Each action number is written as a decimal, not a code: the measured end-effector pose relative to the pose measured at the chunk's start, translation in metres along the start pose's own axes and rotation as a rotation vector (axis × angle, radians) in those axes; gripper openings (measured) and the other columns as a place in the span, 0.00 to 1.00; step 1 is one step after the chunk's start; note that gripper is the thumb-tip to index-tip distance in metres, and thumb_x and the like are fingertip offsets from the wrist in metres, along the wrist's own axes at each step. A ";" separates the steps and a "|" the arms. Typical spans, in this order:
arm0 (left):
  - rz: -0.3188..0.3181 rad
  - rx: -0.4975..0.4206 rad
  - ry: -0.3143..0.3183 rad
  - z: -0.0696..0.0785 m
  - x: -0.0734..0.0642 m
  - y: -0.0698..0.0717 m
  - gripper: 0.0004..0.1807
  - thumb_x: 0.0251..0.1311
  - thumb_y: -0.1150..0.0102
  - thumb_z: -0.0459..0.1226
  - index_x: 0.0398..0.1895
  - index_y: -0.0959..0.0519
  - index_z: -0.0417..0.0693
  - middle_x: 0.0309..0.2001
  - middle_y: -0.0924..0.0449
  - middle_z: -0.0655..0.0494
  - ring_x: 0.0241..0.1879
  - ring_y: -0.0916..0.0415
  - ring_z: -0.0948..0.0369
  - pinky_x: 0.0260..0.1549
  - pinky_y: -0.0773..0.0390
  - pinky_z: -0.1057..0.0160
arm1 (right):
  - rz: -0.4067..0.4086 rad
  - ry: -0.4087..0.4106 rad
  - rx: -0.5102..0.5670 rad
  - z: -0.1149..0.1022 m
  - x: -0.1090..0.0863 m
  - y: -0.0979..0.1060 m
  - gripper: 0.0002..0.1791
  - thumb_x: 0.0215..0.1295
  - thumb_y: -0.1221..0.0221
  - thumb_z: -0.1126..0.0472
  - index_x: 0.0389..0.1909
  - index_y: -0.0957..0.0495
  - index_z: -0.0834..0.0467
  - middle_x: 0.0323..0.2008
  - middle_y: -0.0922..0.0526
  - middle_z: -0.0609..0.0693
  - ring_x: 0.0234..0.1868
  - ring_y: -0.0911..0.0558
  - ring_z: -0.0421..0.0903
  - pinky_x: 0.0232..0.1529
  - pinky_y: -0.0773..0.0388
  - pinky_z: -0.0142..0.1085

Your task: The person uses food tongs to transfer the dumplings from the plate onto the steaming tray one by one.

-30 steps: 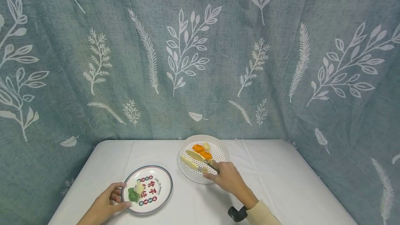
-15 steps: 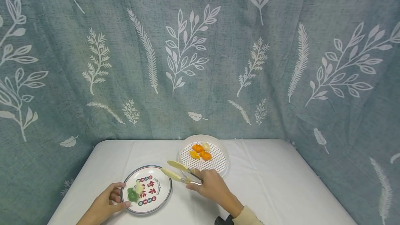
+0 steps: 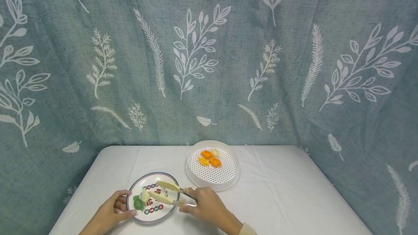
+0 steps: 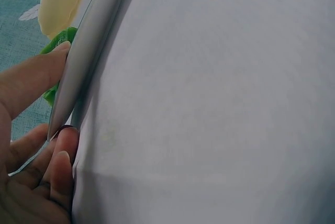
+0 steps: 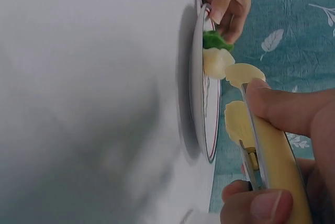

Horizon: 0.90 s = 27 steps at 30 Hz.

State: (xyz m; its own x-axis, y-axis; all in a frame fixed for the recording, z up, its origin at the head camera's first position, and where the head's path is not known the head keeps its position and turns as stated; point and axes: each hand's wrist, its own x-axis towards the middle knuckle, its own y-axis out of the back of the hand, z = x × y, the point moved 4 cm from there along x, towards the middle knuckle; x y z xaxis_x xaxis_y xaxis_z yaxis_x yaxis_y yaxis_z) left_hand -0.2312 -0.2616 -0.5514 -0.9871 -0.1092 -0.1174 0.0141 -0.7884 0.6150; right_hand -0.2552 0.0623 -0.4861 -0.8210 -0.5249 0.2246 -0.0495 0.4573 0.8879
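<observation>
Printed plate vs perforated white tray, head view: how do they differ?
The printed plate carries red lettering; the perforated white tray has a base dotted with holes.
The plate bears a green piece and a pale piece; the tray holds two orange, one yellow and one pale.
The left hand grips the plate's rim; neither hand holds the tray.
Both are round and mostly white.

White-leafed teal curtain (image 3: 228, 64) behind and beside a white-covered table (image 3: 277, 188)
</observation>
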 end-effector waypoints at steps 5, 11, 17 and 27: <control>0.000 -0.002 0.001 0.000 0.000 0.000 0.49 0.41 0.16 0.52 0.64 0.28 0.40 0.42 0.25 0.54 0.39 0.31 0.58 0.38 0.28 0.61 | -0.055 -0.034 0.015 -0.008 -0.002 -0.010 0.37 0.57 0.29 0.36 0.60 0.16 0.58 0.16 0.44 0.37 0.19 0.42 0.34 0.21 0.41 0.28; 0.002 0.003 0.007 0.000 0.001 0.000 0.49 0.40 0.16 0.52 0.65 0.28 0.39 0.42 0.24 0.54 0.39 0.30 0.58 0.40 0.27 0.58 | -0.081 -0.027 0.031 -0.013 -0.004 -0.014 0.36 0.59 0.30 0.36 0.60 0.16 0.56 0.17 0.45 0.38 0.19 0.43 0.34 0.21 0.43 0.29; 0.006 0.005 -0.003 -0.001 0.001 0.000 0.49 0.41 0.16 0.52 0.64 0.28 0.40 0.42 0.24 0.54 0.39 0.30 0.58 0.38 0.28 0.60 | -0.076 -0.019 -0.011 -0.012 -0.002 -0.011 0.35 0.59 0.31 0.35 0.60 0.16 0.54 0.17 0.39 0.37 0.20 0.41 0.35 0.22 0.40 0.29; 0.003 0.002 -0.006 0.000 0.002 0.001 0.49 0.41 0.16 0.52 0.65 0.28 0.40 0.42 0.24 0.54 0.39 0.30 0.58 0.38 0.28 0.61 | -0.098 -0.006 -0.060 -0.015 -0.005 -0.006 0.35 0.58 0.31 0.33 0.59 0.15 0.54 0.27 0.17 0.40 0.24 0.32 0.34 0.29 0.30 0.29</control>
State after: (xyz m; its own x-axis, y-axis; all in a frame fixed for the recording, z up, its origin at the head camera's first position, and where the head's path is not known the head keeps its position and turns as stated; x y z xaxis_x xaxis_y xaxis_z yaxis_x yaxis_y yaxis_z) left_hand -0.2329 -0.2627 -0.5507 -0.9879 -0.1084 -0.1111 0.0169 -0.7865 0.6173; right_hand -0.2429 0.0514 -0.4864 -0.8175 -0.5603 0.1330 -0.0961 0.3604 0.9278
